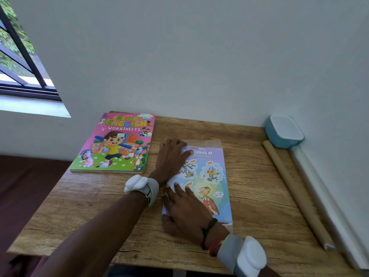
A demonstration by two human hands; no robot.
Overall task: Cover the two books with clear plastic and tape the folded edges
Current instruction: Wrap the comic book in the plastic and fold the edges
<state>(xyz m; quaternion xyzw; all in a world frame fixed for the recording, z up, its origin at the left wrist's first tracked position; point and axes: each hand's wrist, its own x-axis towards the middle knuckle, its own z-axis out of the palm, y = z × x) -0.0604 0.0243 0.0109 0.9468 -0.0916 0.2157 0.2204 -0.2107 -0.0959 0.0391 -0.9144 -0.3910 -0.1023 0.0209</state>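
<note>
Wooden tabletop [259, 186] by wall | your left hand [171, 156] and right hand [185, 208], grips apart and flat, pin purple book [215, 176], likely creasing clear plastic [211, 142] underneath.

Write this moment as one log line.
left hand: flat on comic book | right hand: flat on its left edge | worksheets book: aside

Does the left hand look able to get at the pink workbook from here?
Probably yes: only bare table lies between the left hand and the pink workbook, though that hand presses flat on the purple book.
</note>
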